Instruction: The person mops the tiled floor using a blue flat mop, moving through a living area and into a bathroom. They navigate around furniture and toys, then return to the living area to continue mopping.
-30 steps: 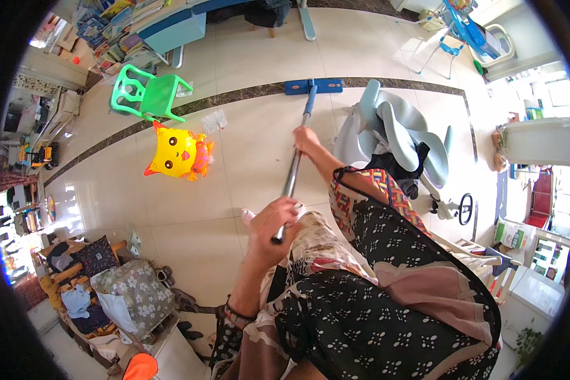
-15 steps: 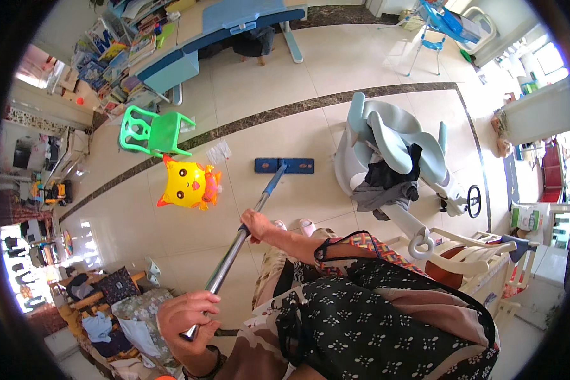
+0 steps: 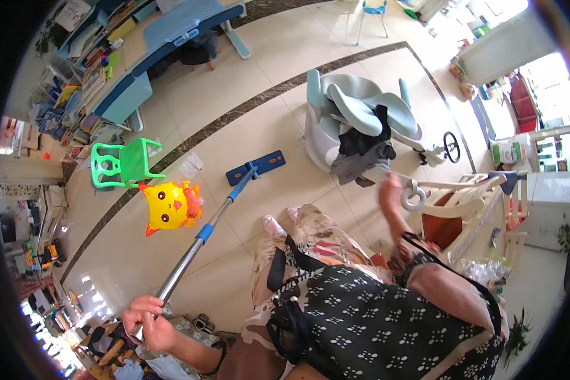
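My left hand [image 3: 151, 323] is closed around the top end of a flat mop [image 3: 187, 256] with a silver and blue handle. The mop's blue rectangular head [image 3: 269, 162] lies flat on the tiled floor. My right hand [image 3: 391, 195] is off the handle, beside the white arm with a ring end [image 3: 414, 196] of a pale blue and grey plastic child's ride-on [image 3: 354, 95]. Its fingers are smeared, and whether it touches the arm I cannot tell. Grey and black clothes [image 3: 363, 161] are draped over the ride-on, just beyond this hand.
A yellow cat-faced balloon [image 3: 166, 206] and a clear plastic wrapper [image 3: 191, 165] lie left of the mop, near a green child's chair [image 3: 135, 161]. A blue desk [image 3: 183, 28] stands at the far left. Wooden furniture [image 3: 468, 215] is close on my right.
My right hand has let go of the mop handle and moved right to the ride-on. The mop head has turned at an angle. The view has shifted and turned.
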Demonstrator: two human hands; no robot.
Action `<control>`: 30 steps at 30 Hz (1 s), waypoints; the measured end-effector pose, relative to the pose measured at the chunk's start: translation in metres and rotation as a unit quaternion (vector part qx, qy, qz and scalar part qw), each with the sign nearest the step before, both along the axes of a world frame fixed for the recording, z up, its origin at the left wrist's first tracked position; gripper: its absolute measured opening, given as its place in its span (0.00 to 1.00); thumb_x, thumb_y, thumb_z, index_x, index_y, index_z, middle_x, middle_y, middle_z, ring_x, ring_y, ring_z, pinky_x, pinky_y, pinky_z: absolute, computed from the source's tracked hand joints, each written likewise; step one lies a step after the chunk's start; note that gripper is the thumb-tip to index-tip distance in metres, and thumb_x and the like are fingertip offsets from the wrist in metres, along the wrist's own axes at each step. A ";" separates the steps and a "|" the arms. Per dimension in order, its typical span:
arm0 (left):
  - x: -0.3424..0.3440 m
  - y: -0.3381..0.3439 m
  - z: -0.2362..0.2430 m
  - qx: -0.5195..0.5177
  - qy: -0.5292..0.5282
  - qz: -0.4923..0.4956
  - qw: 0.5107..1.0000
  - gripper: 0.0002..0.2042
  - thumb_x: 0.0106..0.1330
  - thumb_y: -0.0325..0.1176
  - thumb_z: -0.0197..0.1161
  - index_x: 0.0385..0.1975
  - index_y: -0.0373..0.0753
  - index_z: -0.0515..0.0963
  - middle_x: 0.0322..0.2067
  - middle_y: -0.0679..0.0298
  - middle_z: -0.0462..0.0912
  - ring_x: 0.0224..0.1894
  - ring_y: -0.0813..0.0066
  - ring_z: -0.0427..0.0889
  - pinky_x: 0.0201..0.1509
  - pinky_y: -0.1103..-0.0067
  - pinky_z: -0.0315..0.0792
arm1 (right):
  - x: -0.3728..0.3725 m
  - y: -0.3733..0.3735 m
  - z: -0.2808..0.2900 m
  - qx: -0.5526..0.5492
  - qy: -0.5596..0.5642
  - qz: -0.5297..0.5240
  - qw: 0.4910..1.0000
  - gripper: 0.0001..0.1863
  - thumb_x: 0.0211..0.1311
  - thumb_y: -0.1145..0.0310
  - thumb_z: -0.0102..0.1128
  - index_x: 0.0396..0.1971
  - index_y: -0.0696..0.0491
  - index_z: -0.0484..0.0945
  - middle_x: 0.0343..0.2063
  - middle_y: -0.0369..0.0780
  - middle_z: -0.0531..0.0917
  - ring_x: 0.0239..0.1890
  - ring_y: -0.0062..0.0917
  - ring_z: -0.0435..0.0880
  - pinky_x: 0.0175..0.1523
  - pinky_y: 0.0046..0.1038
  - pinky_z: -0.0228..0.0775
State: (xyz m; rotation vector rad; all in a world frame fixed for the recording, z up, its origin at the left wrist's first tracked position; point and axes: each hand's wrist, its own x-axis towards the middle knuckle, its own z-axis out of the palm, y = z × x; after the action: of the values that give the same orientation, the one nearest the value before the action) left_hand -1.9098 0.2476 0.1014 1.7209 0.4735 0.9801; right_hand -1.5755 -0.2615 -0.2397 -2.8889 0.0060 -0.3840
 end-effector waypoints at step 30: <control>0.294 -0.114 0.021 0.036 -0.136 -0.088 0.986 0.11 0.63 0.27 0.55 0.22 0.43 0.61 0.14 0.66 0.64 0.19 0.71 0.68 0.33 0.73 0.60 | 0.034 -0.153 0.071 -0.055 0.122 -0.246 0.960 0.26 0.49 0.41 0.68 0.36 0.50 0.84 0.41 0.41 0.80 0.51 0.38 0.75 0.54 0.46 0.69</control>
State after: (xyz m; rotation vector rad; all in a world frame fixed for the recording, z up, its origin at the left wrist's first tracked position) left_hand -1.6159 0.1335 0.1219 1.6298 0.1083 1.0938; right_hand -1.5413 -0.4147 -0.1689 -2.9966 0.7765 -0.1053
